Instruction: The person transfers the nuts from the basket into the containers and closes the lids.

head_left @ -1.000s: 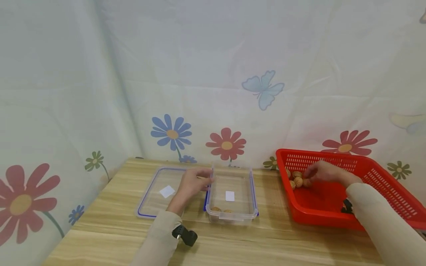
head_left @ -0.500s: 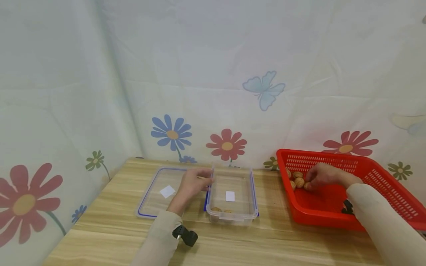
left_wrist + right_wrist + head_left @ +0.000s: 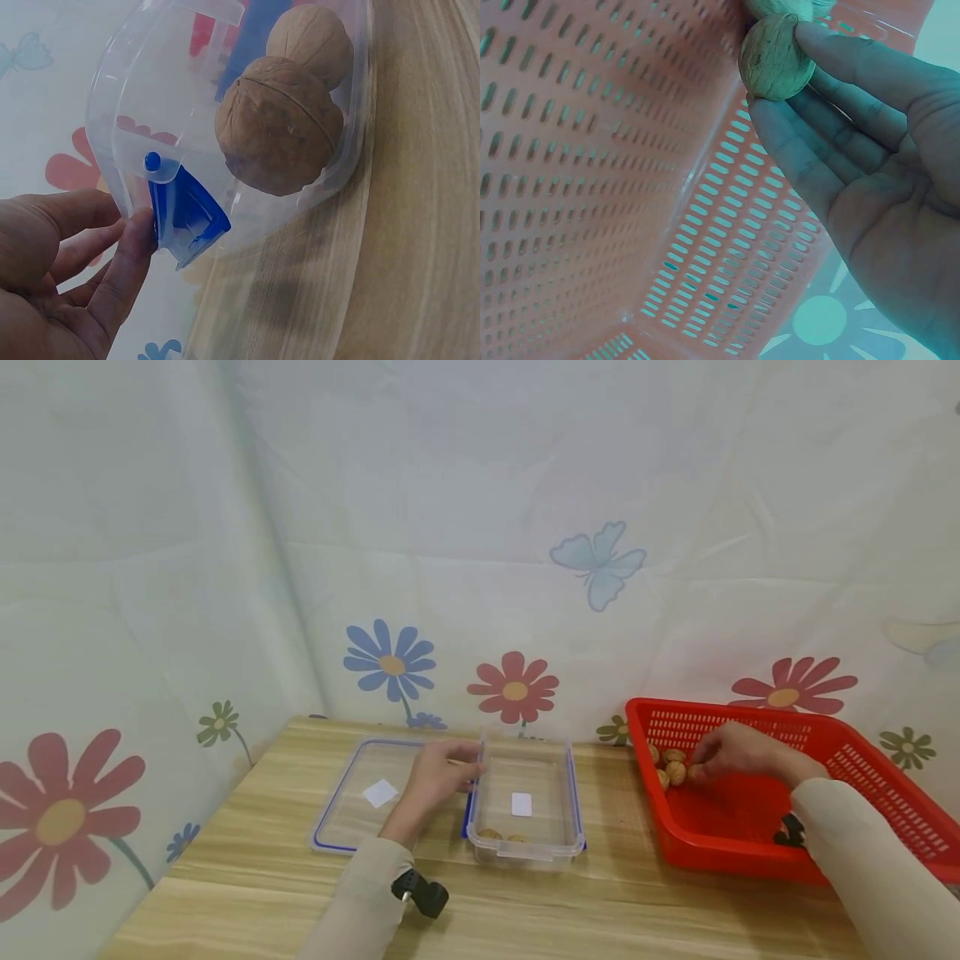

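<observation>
My left hand (image 3: 441, 774) grips the left wall of a clear plastic container (image 3: 567, 777) with blue latches. In the left wrist view, thumb and fingers pinch the rim beside a blue latch (image 3: 187, 214). Two walnuts (image 3: 279, 127) lie inside the container, against its near end. My right hand (image 3: 738, 752) reaches into a red plastic basket (image 3: 750, 853). Between its thumb and fingers it pinches a walnut (image 3: 774, 60), low in the basket. Several other walnuts (image 3: 676, 772) lie together in the basket's left corner, just left of the fingers.
A clear lid (image 3: 352, 814) with a blue seal lies flat on the wooden table (image 3: 247, 860), left of the container and partly behind my left hand. A flower-printed curtain (image 3: 465, 568) hangs behind the table. The basket's raised rim surrounds my right hand.
My right fingers have come down and taken hold of a walnut at the right of the pile. My left hand has kept its grip on the container. The head view has shifted slightly.
</observation>
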The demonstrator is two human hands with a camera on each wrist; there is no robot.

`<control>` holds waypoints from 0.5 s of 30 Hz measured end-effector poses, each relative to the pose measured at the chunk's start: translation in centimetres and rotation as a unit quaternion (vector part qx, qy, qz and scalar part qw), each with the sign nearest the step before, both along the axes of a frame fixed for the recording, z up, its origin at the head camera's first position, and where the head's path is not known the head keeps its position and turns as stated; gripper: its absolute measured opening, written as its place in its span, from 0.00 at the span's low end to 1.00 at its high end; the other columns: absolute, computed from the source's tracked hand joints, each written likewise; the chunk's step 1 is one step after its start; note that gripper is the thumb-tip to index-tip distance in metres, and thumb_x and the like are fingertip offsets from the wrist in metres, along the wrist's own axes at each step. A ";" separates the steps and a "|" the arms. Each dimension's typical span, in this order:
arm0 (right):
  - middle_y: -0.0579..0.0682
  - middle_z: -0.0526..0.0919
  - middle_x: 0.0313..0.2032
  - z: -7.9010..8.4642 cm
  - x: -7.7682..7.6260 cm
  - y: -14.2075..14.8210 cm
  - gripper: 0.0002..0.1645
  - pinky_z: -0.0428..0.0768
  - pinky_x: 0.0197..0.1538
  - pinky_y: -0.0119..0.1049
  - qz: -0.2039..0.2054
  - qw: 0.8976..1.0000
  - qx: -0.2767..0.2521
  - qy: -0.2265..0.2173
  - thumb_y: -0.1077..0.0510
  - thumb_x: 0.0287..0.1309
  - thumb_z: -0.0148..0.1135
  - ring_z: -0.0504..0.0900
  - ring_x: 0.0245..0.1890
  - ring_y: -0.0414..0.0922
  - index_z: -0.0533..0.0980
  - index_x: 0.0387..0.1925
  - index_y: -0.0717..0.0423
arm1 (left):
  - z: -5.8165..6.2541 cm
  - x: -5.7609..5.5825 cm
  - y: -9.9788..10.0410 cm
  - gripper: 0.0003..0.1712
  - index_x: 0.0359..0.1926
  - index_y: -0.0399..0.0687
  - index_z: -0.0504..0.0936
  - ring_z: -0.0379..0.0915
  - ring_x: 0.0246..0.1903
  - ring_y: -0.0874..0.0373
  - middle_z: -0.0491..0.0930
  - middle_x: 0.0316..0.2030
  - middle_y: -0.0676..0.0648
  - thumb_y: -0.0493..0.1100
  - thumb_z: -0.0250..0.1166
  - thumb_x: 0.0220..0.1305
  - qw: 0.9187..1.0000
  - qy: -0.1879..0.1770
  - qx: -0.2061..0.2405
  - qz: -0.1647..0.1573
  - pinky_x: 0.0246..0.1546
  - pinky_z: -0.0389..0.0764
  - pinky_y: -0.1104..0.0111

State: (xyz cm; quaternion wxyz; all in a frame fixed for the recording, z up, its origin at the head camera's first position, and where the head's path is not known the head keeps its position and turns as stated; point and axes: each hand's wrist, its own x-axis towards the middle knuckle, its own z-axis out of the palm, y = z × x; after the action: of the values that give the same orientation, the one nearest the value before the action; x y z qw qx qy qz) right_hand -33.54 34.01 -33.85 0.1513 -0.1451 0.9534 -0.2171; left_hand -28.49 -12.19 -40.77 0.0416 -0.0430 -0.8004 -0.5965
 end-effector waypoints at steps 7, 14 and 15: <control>0.52 0.89 0.47 1.1 0.5 -0.5 0.21 0.85 0.58 0.65 0.000 1.000 -0.007 0.023 0.54 0.62 0.78 0.83 0.45 0.50 0.87 0.53 0.59 | 0.0 0.0 -0.1 0.17 0.56 0.30 0.86 0.88 0.36 0.48 0.87 0.49 0.35 0.29 0.72 0.67 1.000 -0.003 0.002 0.000 0.36 0.92 0.64; 0.53 0.89 0.48 2.7 1.2 -1.6 0.25 0.88 0.56 0.58 0.000 0.999 -0.025 0.039 0.53 0.64 0.77 0.83 0.45 0.51 0.84 0.57 0.62 | 0.0 0.0 -0.1 0.17 0.56 0.30 0.86 0.88 0.35 0.49 0.87 0.49 0.35 0.30 0.72 0.67 1.000 -0.006 -0.003 0.001 0.36 0.92 0.65; 0.53 0.88 0.49 3.0 1.4 -1.9 0.27 0.88 0.56 0.57 -0.005 0.999 -0.029 0.040 0.51 0.64 0.77 0.83 0.46 0.51 0.83 0.58 0.62 | -0.1 0.0 -0.1 0.17 0.56 0.30 0.86 0.88 0.35 0.49 0.87 0.49 0.36 0.30 0.72 0.67 1.000 -0.007 -0.003 0.002 0.36 0.92 0.65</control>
State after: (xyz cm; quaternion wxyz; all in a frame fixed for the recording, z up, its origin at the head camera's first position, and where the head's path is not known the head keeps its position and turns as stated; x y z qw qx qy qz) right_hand -32.16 32.14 -30.89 0.1083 -0.1535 0.9527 -0.2390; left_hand -28.54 -12.26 -40.84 0.0368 -0.0377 -0.8026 -0.5943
